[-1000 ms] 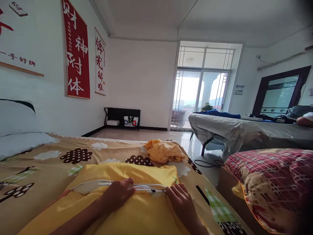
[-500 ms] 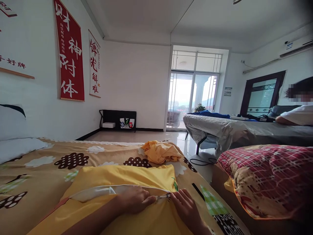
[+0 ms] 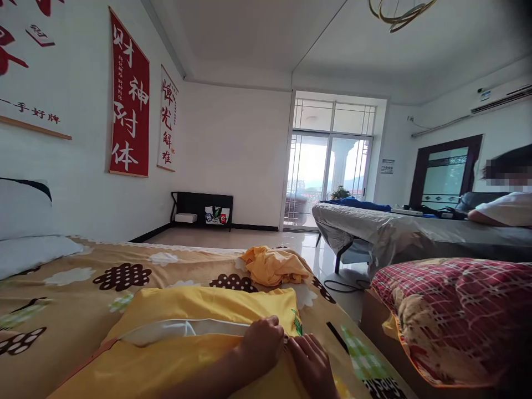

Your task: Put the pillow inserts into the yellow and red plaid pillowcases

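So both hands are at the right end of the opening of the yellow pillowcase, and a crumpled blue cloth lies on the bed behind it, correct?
Not quite: the crumpled cloth is yellow-orange, not blue, as the head view shows. Both the left hand and right hand are at the right end of the yellow pillowcase opening.

Open bedspread (image 3: 75,288) left of pillowcase (image 3: 199,310); crumpled yellow cloth (image 3: 274,266) beyond.
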`<state>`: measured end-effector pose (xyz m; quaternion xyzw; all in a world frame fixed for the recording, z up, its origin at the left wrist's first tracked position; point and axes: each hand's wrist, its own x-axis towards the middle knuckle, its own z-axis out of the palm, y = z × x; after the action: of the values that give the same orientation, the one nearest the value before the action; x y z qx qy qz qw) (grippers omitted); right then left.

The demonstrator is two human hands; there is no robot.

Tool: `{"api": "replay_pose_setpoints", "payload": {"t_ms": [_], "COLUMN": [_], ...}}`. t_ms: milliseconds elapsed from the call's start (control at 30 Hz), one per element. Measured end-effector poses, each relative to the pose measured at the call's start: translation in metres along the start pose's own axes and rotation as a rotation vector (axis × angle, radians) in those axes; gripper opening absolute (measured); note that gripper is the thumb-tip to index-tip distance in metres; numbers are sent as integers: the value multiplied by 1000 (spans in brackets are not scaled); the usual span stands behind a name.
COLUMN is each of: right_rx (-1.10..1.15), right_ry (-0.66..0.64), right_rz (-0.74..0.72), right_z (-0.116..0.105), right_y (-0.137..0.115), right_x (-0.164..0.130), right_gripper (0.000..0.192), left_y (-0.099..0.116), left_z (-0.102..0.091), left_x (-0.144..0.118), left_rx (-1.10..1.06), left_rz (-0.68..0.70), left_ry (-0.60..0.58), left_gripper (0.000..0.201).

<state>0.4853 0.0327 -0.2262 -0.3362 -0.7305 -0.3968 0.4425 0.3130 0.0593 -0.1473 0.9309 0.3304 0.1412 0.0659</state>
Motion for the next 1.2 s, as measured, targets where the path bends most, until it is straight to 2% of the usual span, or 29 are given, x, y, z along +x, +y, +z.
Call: {"api": "replay_pose_setpoints", "payload": {"t_ms": [300,533,800,1000,1200], "right_rx": [-2,-6,-3,20,53], "right_ry": [27,28,70,68,54], "right_rz": [18,36,59,90,90], "right_z": [2,2,3,7,8], "right_y": [-7,-8,-11,-10,-10], "right_x": [1,5,4,5,4], "right_gripper": [26,26,22,19,20], "left_y": [-12,-11,-13,-17,-19], "left_z": [5,12,6,9,14], "left_x": [0,6,0,3,5], "left_rx": [30,61,-96,-234,-172], "left_rz": [-12,40,-54,-34,-23], "left_ry": [7,10,10,23,21], "left_gripper": [27,22,24,24,27]}}
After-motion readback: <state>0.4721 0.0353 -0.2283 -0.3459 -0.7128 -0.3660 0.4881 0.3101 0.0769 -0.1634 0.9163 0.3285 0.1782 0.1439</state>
